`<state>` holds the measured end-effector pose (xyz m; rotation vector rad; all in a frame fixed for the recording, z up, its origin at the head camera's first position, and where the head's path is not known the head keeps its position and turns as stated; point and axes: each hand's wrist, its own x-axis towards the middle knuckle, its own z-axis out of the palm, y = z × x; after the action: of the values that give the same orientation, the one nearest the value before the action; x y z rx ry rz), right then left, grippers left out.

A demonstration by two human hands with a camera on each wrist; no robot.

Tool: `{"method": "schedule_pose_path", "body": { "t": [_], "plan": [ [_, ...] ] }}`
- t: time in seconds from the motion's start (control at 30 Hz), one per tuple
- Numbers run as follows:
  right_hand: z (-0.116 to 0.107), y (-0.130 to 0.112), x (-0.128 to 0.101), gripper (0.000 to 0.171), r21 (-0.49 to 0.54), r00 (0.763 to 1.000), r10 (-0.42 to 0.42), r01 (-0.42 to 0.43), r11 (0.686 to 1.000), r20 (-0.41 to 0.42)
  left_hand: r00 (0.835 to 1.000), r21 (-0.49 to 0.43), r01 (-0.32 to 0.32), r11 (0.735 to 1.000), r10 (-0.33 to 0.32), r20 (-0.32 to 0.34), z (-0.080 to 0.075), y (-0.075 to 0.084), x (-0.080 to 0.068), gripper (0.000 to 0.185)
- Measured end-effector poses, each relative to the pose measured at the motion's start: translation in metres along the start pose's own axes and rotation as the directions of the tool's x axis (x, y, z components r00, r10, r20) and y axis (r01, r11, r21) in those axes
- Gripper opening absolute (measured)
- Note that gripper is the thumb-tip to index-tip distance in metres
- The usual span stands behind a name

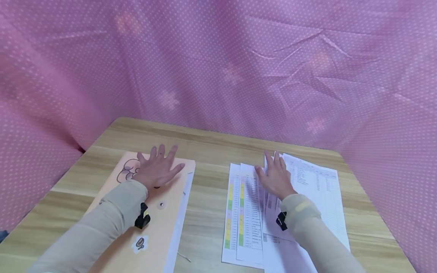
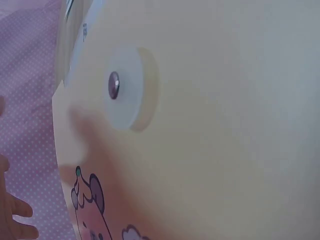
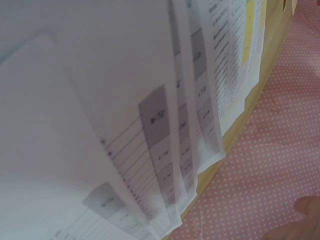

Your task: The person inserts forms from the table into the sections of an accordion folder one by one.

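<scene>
A peach document envelope [image 1: 162,231] with cartoon drawings lies on the left of the table. A round white button [image 2: 125,90] with a metal stud is fixed to its face. Over the envelope's upper part is my left hand [image 1: 155,170], fingers straight and spread, casting a shadow on it. Several overlapping printed sheets [image 1: 317,189] are fanned out on the right. My right hand [image 1: 277,178] is over their upper part with its fingers extended, and nothing is gripped. Grey-shaded table cells [image 3: 155,115] show on the sheets in the right wrist view.
The wood-grain table [image 1: 205,212] shows between the envelope and the sheets. A short white string [image 1: 184,257] lies beside the envelope's right edge. Two leftmost sheets [image 1: 250,216] carry yellow and green strips. Pink dotted cloth [image 1: 218,68] hangs around the table's back and sides.
</scene>
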<state>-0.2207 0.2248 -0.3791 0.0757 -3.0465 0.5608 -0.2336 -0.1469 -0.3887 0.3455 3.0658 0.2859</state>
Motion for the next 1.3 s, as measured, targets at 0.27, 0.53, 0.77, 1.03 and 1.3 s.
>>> {"method": "schedule_pose_path", "body": {
  "t": [0.27, 0.53, 0.77, 1.03, 1.3],
  "plan": [
    [-0.005, 0.005, -0.001, 0.075, 0.054, 1.000, -0.008, 0.009, 0.999, -0.013, 1.000, -0.027, -0.009, 1.000, 0.009, -0.001, 0.000, 0.000, -0.003, 0.072],
    [-0.014, 0.016, -0.006, 0.077, 0.081, 1.000, -0.012, 0.014, 0.997, -0.020, 0.997, -0.042, -0.039, 0.998, 0.037, -0.062, 0.000, 0.000, -0.014, 0.059],
    [-0.022, 0.034, -0.011, 0.075, 0.074, 1.000, 0.002, 0.000, 0.997, -0.027, 0.998, -0.020, -0.056, 0.998, 0.055, -0.035, 0.000, 0.004, -0.022, 0.054],
    [-0.032, 0.051, -0.018, 0.076, 0.045, 0.999, 0.038, -0.037, 0.998, -0.013, 0.998, -0.072, -0.053, 0.996, 0.054, 0.012, 0.000, 0.007, -0.027, 0.052],
    [-0.042, 0.072, -0.027, 0.076, 0.016, 0.997, 0.079, -0.079, 0.997, -0.018, 0.996, -0.085, -0.037, 0.996, 0.044, 0.082, 0.002, 0.014, -0.029, 0.057]
  ]
}}
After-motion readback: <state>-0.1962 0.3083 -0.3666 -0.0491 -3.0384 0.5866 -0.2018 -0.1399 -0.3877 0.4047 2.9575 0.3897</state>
